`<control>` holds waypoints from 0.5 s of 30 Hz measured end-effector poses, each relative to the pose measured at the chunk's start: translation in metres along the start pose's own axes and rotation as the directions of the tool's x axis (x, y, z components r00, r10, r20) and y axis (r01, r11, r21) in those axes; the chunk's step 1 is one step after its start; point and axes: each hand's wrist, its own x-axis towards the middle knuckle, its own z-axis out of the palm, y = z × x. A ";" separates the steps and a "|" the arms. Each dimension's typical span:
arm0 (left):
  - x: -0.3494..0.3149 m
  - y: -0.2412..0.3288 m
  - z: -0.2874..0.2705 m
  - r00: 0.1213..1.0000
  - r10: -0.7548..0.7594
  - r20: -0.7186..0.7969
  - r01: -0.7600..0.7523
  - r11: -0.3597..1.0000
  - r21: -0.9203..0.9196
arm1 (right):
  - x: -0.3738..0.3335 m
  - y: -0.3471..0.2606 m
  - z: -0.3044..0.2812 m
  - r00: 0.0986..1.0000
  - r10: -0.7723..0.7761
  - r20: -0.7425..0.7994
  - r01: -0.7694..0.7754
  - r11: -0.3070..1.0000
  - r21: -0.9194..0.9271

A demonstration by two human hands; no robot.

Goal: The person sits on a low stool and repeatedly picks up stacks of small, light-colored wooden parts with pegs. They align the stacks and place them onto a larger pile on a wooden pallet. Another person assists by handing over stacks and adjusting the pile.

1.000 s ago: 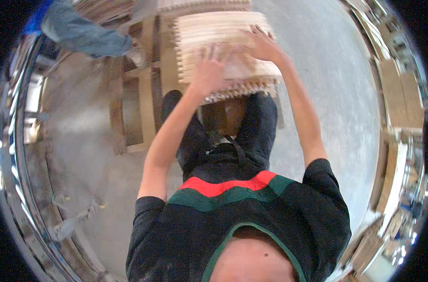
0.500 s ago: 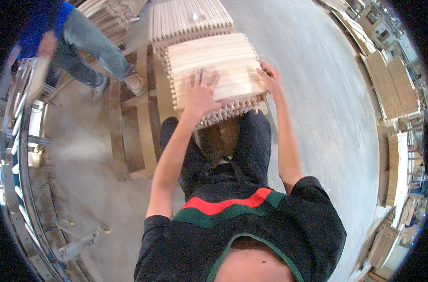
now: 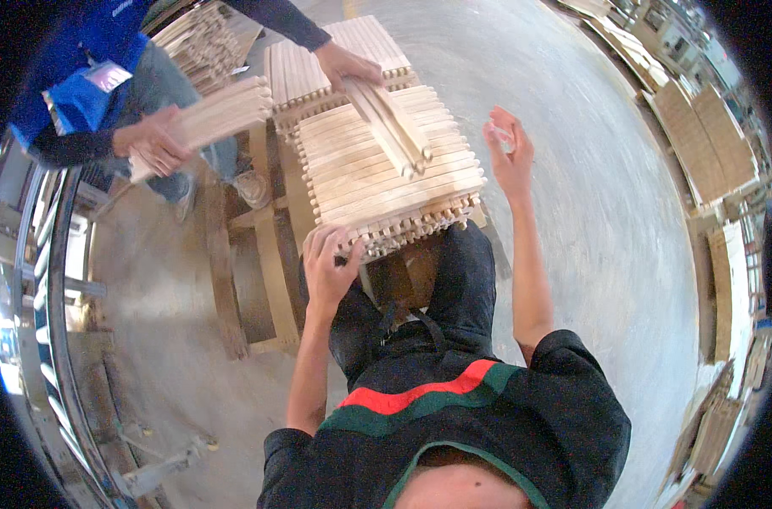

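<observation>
A stack of pale wooden slats with rounded pegs at their ends (image 3: pixel 343 182) stands in front of my knees. At its near left corner is my left hand (image 3: pixel 325 265), fingers loosely bent and thumb apart, against the slat ends. My right hand (image 3: pixel 511 157) is raised off the stack's right side, open, with nothing in it. Over the stack's top, a co-worker's hand (image 3: pixel 348 66) holds a few slats (image 3: pixel 386 123) at a slant. The co-worker's other hand (image 3: pixel 155 142) grips a bundle of slats (image 3: pixel 225 110) to the left.
Behind the near stack is another slat stack (image 3: pixel 335 55). A wooden pallet (image 3: pixel 271 263) lies on the floor at left, near the co-worker's shoe (image 3: pixel 251 189). A roller conveyor (image 3: pixel 55 314) runs along the left side. Flat brown panels (image 3: pixel 704 144) stand at far right.
The co-worker has leaned in, bringing slats in both hands over and beside the stack. My left hand has moved from the stack's top to its near left corner; my right hand has lifted away.
</observation>
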 end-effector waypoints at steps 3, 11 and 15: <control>-0.024 -0.014 -0.006 0.994 -0.065 -0.083 0.067 0.998 0.021 | 0.006 -0.049 0.009 0.981 -0.012 0.194 0.079 0.938 -0.339; -0.019 -0.017 0.011 0.985 -0.024 -0.171 0.035 0.998 0.061 | -0.025 -0.056 0.088 0.794 0.309 0.523 0.206 0.672 -0.711; -0.018 -0.012 0.029 0.966 0.186 0.181 -0.238 0.911 0.336 | -0.029 -0.040 0.098 0.817 0.319 0.480 0.117 0.724 -0.680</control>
